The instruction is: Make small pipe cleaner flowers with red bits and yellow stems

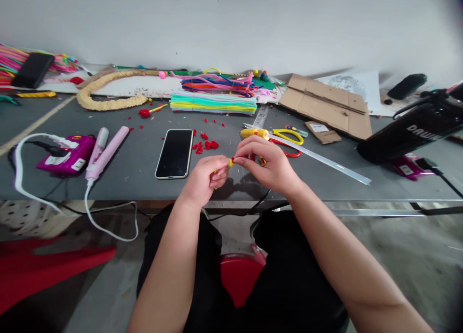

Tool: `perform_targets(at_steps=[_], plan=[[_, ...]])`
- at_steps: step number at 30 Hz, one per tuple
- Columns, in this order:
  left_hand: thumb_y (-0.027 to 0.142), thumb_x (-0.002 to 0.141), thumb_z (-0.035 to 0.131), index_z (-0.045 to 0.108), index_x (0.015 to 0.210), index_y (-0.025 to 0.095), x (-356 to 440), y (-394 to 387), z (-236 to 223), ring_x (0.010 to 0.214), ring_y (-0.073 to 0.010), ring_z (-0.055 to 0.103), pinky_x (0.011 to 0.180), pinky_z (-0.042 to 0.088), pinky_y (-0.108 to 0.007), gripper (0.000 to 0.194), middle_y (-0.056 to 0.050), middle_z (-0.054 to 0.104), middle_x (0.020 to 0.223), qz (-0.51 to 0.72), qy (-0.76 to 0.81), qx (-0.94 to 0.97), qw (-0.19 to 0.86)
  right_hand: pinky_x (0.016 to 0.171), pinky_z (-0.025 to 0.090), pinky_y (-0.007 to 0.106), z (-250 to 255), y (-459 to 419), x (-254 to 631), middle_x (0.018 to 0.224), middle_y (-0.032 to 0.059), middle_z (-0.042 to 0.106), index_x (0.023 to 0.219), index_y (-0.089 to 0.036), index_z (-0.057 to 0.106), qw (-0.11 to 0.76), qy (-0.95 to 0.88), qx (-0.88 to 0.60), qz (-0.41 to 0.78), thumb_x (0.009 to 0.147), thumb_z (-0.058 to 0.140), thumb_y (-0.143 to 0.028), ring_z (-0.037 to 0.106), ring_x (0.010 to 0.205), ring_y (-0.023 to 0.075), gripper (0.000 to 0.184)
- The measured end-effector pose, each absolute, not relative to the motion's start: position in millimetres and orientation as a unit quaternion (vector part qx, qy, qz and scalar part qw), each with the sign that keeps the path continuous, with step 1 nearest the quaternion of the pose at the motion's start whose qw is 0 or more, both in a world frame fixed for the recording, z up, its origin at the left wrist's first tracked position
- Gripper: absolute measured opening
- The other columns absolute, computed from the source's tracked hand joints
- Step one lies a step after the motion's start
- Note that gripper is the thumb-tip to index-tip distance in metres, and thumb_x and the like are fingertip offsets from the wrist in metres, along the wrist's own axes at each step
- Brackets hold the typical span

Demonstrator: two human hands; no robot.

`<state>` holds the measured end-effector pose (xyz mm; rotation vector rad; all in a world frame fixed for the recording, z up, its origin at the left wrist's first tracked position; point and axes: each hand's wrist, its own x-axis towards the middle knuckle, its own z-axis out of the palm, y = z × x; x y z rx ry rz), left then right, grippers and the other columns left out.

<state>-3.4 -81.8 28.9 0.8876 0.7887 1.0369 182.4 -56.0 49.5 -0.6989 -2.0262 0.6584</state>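
Observation:
My left hand [206,178] is closed round a thin yellow stem [230,163], which looks like a pipe cleaner. At its tip, my right hand [269,162] pinches a small red fuzzy piece [233,159] between thumb and finger; the fingers partly hide it. Just beyond the hands, several loose red fuzzy pieces [208,144] lie on the table. A yellow hot glue gun [257,132] lies behind my right hand, partly covered by it, with scissors [299,136] alongside. Farther left rests a red fuzzy flower [144,113] on a yellow stem.
A smartphone [174,153] lies left of my hands, past it a pink hair straightener [104,154] and a purple power socket [70,154]. Bundled pipe cleaners [213,103] sit at the back. To the right are a clear strip [325,160], cardboard [325,104] and a black bottle [408,128].

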Motion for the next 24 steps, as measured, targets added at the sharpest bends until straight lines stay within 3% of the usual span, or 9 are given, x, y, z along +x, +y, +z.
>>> perform_targets(at_steps=[7,14,19,24], plan=[[0.029,0.084,0.059,0.037,0.056,0.017,-5,-82,27,0.045,-0.0052,0.025,0.045,0.018,-0.022,0.037,0.005,0.026,0.053,0.46,0.352,0.409,0.705,0.072,0.049,0.034,49,-56,183,0.095,0.006,0.067,0.088,-0.019,0.068,0.434,-0.813,-0.278,0.271,0.093,0.064,-0.026,0.059,0.083,0.0166,0.009],[0.028,0.083,0.06,0.039,0.056,0.017,-4,-82,29,0.045,-0.005,0.025,0.044,0.017,-0.021,0.036,0.005,0.027,0.053,0.467,0.354,0.398,0.706,0.083,0.049,0.036,50,-57,182,0.095,0.0056,0.067,0.093,-0.02,0.066,0.439,-0.802,-0.274,0.298,0.097,0.057,-0.027,0.061,0.09,0.0177,0.013],[0.029,0.081,0.061,0.042,0.054,0.017,-9,-82,34,0.043,-0.005,0.027,0.042,0.021,-0.02,0.035,0.005,0.026,0.052,0.497,0.356,0.359,0.705,0.073,0.046,0.031,49,-57,181,0.091,0.0048,0.063,0.094,-0.02,0.06,0.435,-0.784,-0.321,0.305,0.101,0.05,-0.033,0.057,0.083,0.016,0.018],[0.03,0.084,0.057,0.043,0.057,0.017,-21,-82,43,0.042,-0.0046,0.029,0.041,0.025,-0.019,0.034,0.004,0.028,0.055,0.591,0.334,0.3,0.67,0.06,0.035,0.029,43,-46,170,0.063,-0.0022,0.043,0.069,-0.021,0.044,0.351,-0.8,-0.397,0.282,0.103,0.04,-0.046,0.037,0.06,0.0123,0.042]])
